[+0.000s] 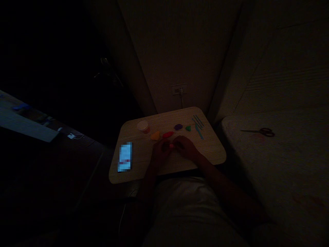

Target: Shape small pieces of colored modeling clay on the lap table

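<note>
In dim light, my left hand [160, 151] and my right hand [187, 147] meet above the small wooden table [138, 161]. Between their fingertips shows a small orange-red lump of modelling clay [171, 146], with the fingers of both hands closed on it. Just beyond my hands lies a longer red piece of clay [168, 134]. A yellow-orange piece [155, 136] is to its left. Farther right are a purple lump [178, 127] and a green lump [188, 128]. Darkness hides the finer detail of my fingers.
A tub with a pale lid [143, 126] stands at the table's back left. A lit phone [125, 157] lies at the left. Several thin blue-green tools [197, 126] are at the back right. Scissors [267, 132] rest on the pale surface beyond; a plugged-in wall socket [177, 90] is behind.
</note>
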Demonstrator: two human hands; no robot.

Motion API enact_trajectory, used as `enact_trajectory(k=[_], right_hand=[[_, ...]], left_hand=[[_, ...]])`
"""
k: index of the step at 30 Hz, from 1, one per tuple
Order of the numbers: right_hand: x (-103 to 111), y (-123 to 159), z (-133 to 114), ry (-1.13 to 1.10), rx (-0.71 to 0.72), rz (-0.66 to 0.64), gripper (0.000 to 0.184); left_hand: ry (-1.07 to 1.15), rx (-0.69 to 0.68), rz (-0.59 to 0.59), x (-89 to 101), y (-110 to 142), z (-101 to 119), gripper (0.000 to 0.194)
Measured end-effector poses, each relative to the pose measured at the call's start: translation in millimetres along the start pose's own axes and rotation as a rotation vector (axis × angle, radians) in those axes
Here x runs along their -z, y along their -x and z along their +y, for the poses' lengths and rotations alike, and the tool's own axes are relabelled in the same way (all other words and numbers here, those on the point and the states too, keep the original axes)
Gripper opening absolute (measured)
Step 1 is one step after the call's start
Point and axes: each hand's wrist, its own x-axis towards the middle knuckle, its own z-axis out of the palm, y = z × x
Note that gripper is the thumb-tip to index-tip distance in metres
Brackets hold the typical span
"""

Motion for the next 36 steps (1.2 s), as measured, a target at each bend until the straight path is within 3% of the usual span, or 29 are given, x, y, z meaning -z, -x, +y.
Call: enact_trajectory(k=[15,24,30,36], right_hand=[[2.6,-1.1,-3.0,-0.026,0.083,-0.003,0.007],[0.5,-1.4,0.3,0.004,0.057,-0.002,0.007],[-0.2,-1.0,0.8,-0.005,0.044,0.014,0.009],[0.3,-0.9,1.3,-0.022,0.060,0.004,0.005]], left_hand=[[0.140,0.096,-0.023,0.9,0.4,2.9,0.028],[0.042,0.034,-0.018,2.7,0.3,3.9,0.016],[-0.046,-0.019,-0.023,1.3,-0.2,4.4,0.020],[0.005,0.024,-0.026,2.6,-0.2,2.6,0.018]])
